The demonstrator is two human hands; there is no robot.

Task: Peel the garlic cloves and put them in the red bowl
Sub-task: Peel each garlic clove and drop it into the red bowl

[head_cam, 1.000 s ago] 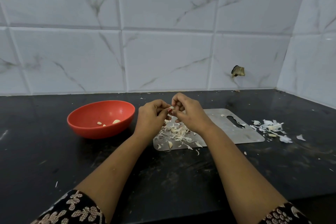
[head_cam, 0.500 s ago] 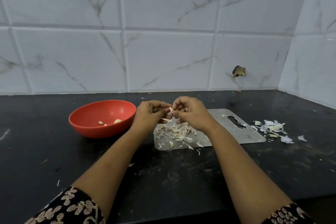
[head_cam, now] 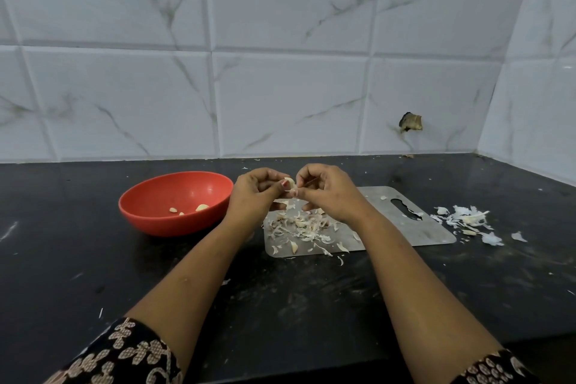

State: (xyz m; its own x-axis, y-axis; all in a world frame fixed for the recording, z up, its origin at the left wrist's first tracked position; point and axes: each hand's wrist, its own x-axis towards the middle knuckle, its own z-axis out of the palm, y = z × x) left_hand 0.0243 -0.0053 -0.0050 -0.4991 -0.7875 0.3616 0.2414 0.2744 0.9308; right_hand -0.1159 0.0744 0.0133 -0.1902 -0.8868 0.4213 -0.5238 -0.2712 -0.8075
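Just above the board: one garlic clove pinched by both hands

Looking down along two bare forearms, with patterned black sleeves [head_cam: 124, 352] at the bottom edge. Both hands raised just over the left end of a steel cutting board [head_cam: 405, 227], fingers curled, fingertips meeting. Left hand [head_cam: 254, 193] pinching a pale garlic clove [head_cam: 290, 183] between thumb and fingertips. Right hand [head_cam: 327, 193] pinching the same clove from the other side, remaining fingers curled in toward the palm.

Below the hands, on the board's left half, a scatter of papery skins [head_cam: 299, 224], a few spilling past the board's near edge. Just left of the board, toward the back edge of the black counter [head_cam: 93, 274], a red bowl [head_cam: 149, 215] with a few peeled cloves [head_cam: 202, 207] lying on its bottom. Off the board's right end, toward the counter's right edge, a second heap of white skins [head_cam: 467, 218]. Behind everything, white marbled tiles [head_cam: 280, 103], with a broken hole [head_cam: 410, 123] low down near the back right corner.
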